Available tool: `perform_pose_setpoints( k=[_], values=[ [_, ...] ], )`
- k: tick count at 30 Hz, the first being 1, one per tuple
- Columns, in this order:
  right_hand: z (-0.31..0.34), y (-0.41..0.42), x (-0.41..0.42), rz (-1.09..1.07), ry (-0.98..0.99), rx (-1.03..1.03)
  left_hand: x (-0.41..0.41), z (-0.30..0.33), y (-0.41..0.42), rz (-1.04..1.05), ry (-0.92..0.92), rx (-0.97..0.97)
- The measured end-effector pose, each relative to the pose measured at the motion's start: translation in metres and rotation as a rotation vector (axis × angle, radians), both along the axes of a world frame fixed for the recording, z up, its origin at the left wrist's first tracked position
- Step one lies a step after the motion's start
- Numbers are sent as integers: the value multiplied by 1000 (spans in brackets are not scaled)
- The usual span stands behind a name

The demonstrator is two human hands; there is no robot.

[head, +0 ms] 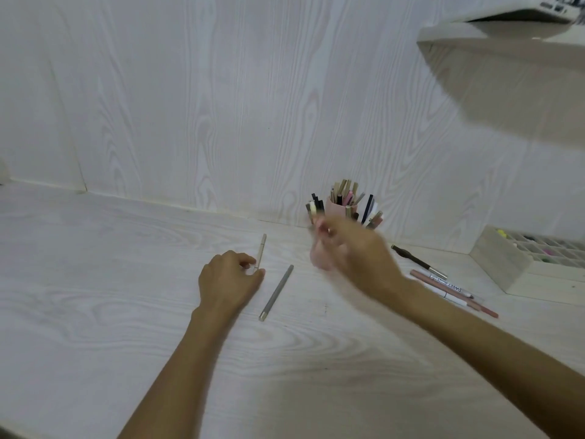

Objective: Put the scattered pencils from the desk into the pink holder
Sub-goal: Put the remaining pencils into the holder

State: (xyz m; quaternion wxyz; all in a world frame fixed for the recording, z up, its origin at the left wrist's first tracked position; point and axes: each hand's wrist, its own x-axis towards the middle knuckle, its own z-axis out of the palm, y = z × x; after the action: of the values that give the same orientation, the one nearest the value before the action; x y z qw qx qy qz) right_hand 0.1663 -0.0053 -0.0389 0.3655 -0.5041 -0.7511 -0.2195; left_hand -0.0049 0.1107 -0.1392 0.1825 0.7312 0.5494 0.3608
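The pink holder stands by the back wall, filled with several pencils and pens. My right hand hovers just in front of it, motion-blurred, so its fingers and anything in them are unclear. My left hand rests on the desk and pinches the near end of a beige pencil between thumb and fingers. A grey pencil lies loose just right of that hand. Right of my right forearm lie a dark pen and pink pencils.
A pale wooden organiser with many small compartments sits at the right edge of the desk. A shelf juts out overhead at the upper right. The white wood-grain wall closes the desk at the back.
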Motion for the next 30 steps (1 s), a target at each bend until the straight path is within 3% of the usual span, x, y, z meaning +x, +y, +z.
perform_pose_setpoints(
  k=[3,7,13,20,23,26,30],
  values=[
    [50,16,42,-126,432,195,-1,1,-1,74,10,-13],
    [68,39,78,-284,587,203,-3,4,-2,133,26,-27],
    [45,67,80,-338,509,137,-4,4,-2,105,27,-33],
    [25,72,83,-565,17,-244,-7,7,-1,83,40,-38],
    [28,61,76,-574,31,-173,-8,7,1,100,54,-38],
    [21,41,48,-412,70,-54,-9,6,3,130,-10,-39],
    [-37,13,9,6,-140,-553,-8,6,1,150,-218,-21]
  ],
)
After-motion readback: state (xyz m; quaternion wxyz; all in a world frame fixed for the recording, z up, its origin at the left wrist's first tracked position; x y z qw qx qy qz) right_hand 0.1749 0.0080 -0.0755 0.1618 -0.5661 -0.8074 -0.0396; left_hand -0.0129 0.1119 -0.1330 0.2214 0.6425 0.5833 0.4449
